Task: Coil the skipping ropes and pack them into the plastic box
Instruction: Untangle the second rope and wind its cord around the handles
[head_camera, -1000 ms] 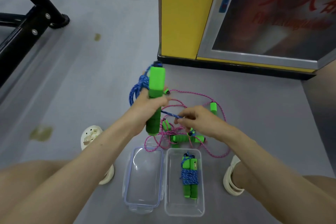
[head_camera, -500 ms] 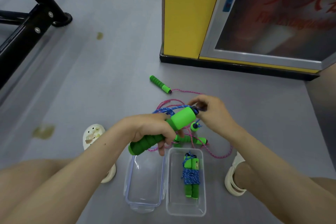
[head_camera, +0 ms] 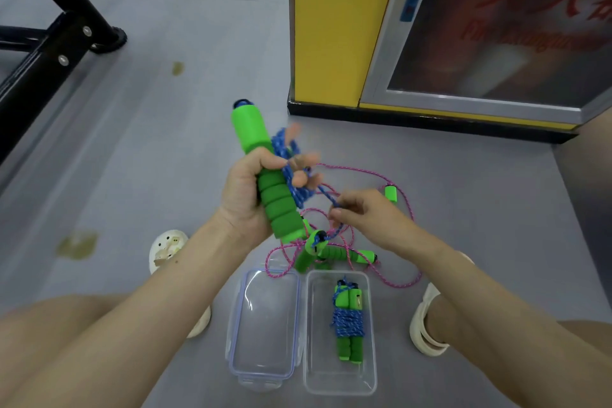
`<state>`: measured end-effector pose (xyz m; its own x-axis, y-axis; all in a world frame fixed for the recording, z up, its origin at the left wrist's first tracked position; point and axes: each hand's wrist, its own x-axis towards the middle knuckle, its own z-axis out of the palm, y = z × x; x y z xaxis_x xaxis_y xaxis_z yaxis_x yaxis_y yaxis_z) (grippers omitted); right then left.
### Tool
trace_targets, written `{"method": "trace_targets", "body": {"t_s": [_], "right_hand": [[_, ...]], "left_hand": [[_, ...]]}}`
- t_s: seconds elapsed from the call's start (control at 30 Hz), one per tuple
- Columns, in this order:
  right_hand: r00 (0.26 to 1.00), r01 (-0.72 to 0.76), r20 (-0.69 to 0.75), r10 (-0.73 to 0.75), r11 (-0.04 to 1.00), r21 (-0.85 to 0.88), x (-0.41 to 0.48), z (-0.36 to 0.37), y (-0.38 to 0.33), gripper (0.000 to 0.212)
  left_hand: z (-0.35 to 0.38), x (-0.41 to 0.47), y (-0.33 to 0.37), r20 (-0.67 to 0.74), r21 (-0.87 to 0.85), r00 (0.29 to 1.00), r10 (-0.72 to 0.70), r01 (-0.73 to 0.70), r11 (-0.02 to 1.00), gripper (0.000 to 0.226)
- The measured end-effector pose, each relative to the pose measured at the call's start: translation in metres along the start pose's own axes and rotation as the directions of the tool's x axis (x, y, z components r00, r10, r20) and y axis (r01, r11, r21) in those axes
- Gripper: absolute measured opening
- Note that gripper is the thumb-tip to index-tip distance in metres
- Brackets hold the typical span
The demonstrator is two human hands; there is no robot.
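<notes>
Standing nearly upright above the floor, a green handle (head_camera: 251, 129) is gripped in the left hand (head_camera: 245, 195), with its ridged foam half against the palm. Loops of blue rope (head_camera: 287, 172) are draped over that hand's outstretched fingers, which are blurred, so the turns cannot be counted. A strand of it is pinched by the right hand (head_camera: 367, 219), and the second handle (head_camera: 309, 250) hangs below. A bundled rope (head_camera: 347, 325) lies in the clear plastic box (head_camera: 341, 386), beside the lid (head_camera: 265, 371). A pink rope (head_camera: 361, 172) is spread on the floor, partly hidden behind both hands.
</notes>
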<state>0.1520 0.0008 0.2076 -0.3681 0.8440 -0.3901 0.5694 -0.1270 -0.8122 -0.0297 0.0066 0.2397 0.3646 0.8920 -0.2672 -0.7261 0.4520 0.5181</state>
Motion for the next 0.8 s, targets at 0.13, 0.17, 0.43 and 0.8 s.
{"method": "trace_targets", "body": {"t_s": [0.13,0.17,0.43,0.8], "right_hand": [[0.999,-0.024,0.043,0.023,0.999,0.024,-0.003,0.001,-0.012,0.012],[0.997,-0.043,0.066,0.040,0.998,0.045,-0.004,0.002,-0.013,0.013],[0.990,-0.078,0.125,0.071,0.995,0.055,-0.004,0.000,-0.010,0.017],[0.895,-0.422,0.152,0.419,0.906,-0.009,-0.004,-0.009,-0.004,0.028]], "left_hand": [[0.007,0.002,0.003,-0.351,0.185,0.919,0.180,-0.120,0.975,0.026],[0.008,0.002,0.003,-0.408,0.244,0.890,0.205,-0.110,0.963,0.021],[-0.022,0.006,0.007,-0.544,0.786,0.642,0.541,0.164,0.596,0.024],[-0.024,0.008,-0.001,-0.357,0.924,0.655,0.666,0.351,0.150,0.035]]}}
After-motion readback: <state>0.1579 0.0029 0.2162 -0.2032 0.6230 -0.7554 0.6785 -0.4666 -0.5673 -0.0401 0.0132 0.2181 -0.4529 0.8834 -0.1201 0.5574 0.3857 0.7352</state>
